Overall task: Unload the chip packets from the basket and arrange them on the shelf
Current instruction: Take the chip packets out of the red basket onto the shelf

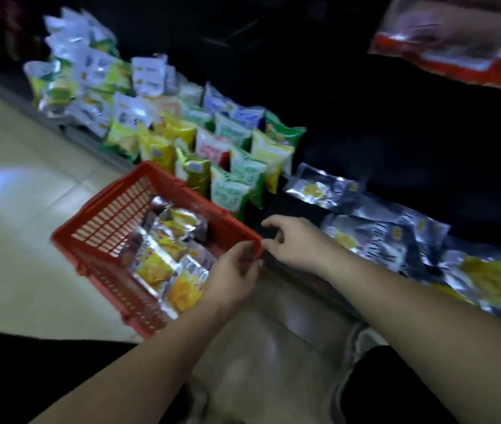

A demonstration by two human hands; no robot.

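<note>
Nearest, left hand (233,272) curled over the red slatted plastic basket (102,231) rim, fingers bent, whether gripping unclear; right hand (292,240) just beside, fingers loosely spread, holding nothing. Inside, glossy crinkled foil chip packets (166,258), piled loose. Risk: slick packets sliding or basket tipping if tugged. Farther right, flat silver packets (378,237) on the dark shelf (396,142).

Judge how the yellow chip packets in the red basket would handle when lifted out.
The yellow chip packets look puffed and foil-wrapped, so probably light for their size. The glossy film may be slippery. They lie loosely piled in the red basket, so neighbours could shift.
</note>
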